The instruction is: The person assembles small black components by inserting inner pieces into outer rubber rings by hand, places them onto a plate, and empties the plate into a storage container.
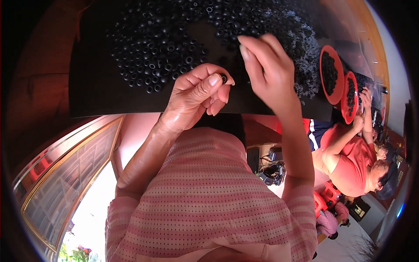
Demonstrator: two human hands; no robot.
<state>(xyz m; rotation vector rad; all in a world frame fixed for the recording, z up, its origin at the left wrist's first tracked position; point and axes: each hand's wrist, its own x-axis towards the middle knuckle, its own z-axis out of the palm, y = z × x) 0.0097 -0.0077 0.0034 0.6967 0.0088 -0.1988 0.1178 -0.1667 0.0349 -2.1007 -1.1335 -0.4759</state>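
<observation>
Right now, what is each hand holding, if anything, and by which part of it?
The left hand pinches a small black ring by its outer side, between thumb and forefinger. Nothing shows held in the right hand.

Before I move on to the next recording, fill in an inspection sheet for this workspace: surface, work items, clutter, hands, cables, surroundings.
Surface: dark table, much of it strewn with small pieces.
Work items: many loose black rings; red bowls of dark pieces at right.
Clutter: pale bluish pieces heaped at right, too fine to identify.
Hands: left hand pinches one black ring; right hand is blurred over the table, any hold unclear.
Cables: dark cables bunched near the person's right side, off the tabletop.
Surroundings: co-worker in a coral shirt at right; gold-framed panel at left.
</observation>
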